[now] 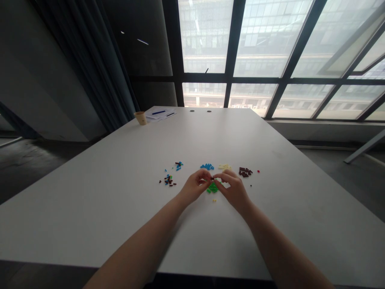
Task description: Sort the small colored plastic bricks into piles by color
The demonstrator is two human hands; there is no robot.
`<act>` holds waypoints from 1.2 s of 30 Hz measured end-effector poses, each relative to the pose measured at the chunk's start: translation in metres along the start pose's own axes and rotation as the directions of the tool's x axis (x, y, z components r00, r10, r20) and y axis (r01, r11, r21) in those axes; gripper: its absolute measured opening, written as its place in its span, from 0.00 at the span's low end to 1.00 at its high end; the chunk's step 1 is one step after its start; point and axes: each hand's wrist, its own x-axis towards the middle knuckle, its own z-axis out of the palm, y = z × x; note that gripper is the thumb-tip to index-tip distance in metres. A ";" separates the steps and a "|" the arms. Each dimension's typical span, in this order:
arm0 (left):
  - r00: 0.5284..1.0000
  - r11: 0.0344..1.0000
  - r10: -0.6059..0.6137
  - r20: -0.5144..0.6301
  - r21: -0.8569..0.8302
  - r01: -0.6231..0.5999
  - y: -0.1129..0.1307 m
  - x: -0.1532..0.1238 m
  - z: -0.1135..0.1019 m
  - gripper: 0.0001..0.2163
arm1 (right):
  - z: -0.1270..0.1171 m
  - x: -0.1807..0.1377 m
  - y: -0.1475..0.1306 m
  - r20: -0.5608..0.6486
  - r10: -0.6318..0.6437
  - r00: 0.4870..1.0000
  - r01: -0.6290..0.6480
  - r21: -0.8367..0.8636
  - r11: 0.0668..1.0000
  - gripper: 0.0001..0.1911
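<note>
My left hand (197,184) and my right hand (234,188) meet over the middle of the small piles. Between their fingertips is a small dark brown toy brick (212,178), pinched from both sides. Right below it lies a heap of green bricks (213,187), partly covered by my fingers. Just beyond the hands are blue bricks (207,166) and pale yellow bricks (224,166). Dark brown bricks (245,172) form a pile to the right of my right hand. Two small yellow pieces (214,200) lie nearer to me.
On the left are a mixed brown and blue cluster (169,180) and a few joined pieces (179,165). A red piece (258,171) sits at the right. A paper cup (140,118) and papers (156,116) with pens stand at the white table's (120,192) far left corner.
</note>
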 end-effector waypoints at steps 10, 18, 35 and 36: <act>0.853 0.332 -0.144 -0.501 0.788 0.518 -0.010 0.005 -0.079 0.15 | -0.083 0.000 0.082 -0.115 0.643 0.758 -0.597 -0.521 0.610 0.08; 0.738 0.122 -0.467 -0.487 0.791 0.599 -0.004 -0.002 -0.098 0.21 | -0.072 -0.011 0.106 0.032 0.722 0.691 -0.603 -0.526 0.600 0.07; 0.824 0.217 -0.405 -0.395 0.834 0.507 -0.003 -0.001 -0.094 0.06 | -0.058 -0.010 0.101 -0.040 0.687 0.726 -0.595 -0.539 0.597 0.10; 0.829 0.234 -0.393 -0.398 0.829 0.509 -0.005 -0.001 -0.095 0.06 | -0.058 -0.009 0.100 -0.044 0.680 0.732 -0.594 -0.530 0.605 0.11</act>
